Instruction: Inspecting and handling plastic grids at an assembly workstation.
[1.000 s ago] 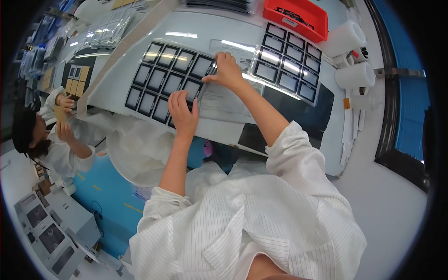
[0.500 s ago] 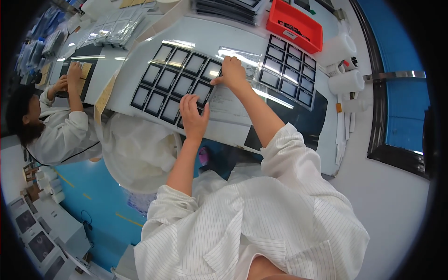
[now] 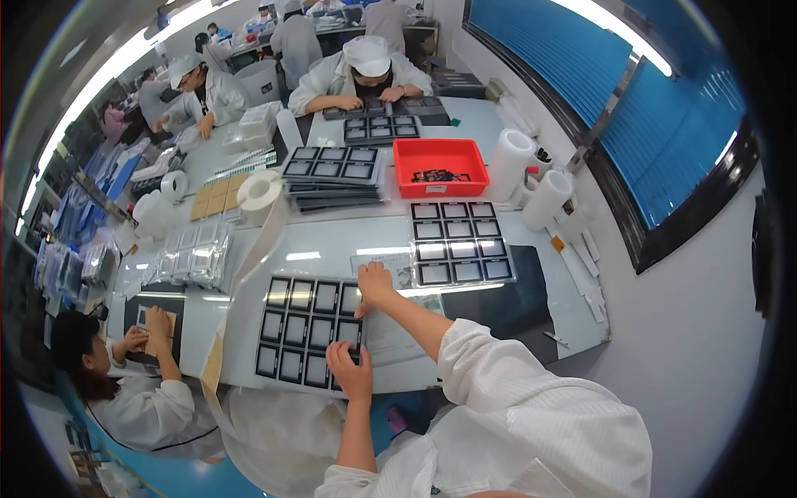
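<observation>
A flat panel of several black rectangular frames with pale windows (image 3: 295, 329) lies on the table before me. My right hand (image 3: 376, 286) rests at the panel's upper right edge, thumb spread from bent fingers. Lower along the same side, my left hand (image 3: 350, 373) touches the panel near its bottom right corner, with its fingers apart. Neither hand lifts the panel. A similar panel of black frames (image 3: 457, 230) lies farther away to the right. Under my right forearm, a printed sheet (image 3: 396, 328) shows in part.
Beyond the panel stand a stack of framed panels (image 3: 332, 199) and a red bin (image 3: 440, 149) with small black pieces. White rolls (image 3: 548, 201) line the right side. A dark mat (image 3: 523, 299) lies at right. Co-workers sit left (image 3: 137, 398) and opposite (image 3: 365, 79).
My view has tilted up, bringing the far table and co-workers into sight. Both hands remain at the panel's right side, and the panel appears lower in view.
</observation>
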Motion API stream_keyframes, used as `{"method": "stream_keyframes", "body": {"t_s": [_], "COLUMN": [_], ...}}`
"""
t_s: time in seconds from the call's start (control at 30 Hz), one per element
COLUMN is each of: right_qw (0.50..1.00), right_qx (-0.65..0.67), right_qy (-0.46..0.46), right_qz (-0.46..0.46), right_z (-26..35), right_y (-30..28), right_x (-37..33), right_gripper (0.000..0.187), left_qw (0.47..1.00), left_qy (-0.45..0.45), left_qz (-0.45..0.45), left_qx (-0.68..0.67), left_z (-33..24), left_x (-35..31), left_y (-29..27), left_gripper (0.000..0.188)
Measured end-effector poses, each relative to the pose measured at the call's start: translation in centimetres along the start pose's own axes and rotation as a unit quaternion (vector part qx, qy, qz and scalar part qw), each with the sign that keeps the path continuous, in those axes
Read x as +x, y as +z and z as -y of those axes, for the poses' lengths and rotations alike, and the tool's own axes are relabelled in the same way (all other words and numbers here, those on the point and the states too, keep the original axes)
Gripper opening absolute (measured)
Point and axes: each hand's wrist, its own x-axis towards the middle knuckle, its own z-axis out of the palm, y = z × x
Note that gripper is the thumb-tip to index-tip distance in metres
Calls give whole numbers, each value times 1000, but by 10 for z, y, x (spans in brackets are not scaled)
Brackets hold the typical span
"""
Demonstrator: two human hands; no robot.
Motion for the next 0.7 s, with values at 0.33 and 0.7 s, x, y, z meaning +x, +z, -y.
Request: {"method": "stream_keyframes", "body": {"t_s": [0.33, 0.7], "right_qw": [995, 988], "right_qx": [68, 121], "right_qy": [-52, -75], "right_qz": [46, -52], "right_z": [-16, -32], "right_y": [5, 24], "right_x": [12, 13], "right_gripper": [79, 74], "left_qw": [1000, 992], "left_qy": [18, -22], "left_qz": [-9, -96], "left_qx": [8, -82], "left_z": [2, 26], "left_x": [0, 22], "left_y": [4, -6], "left_gripper": [27, 29]}}
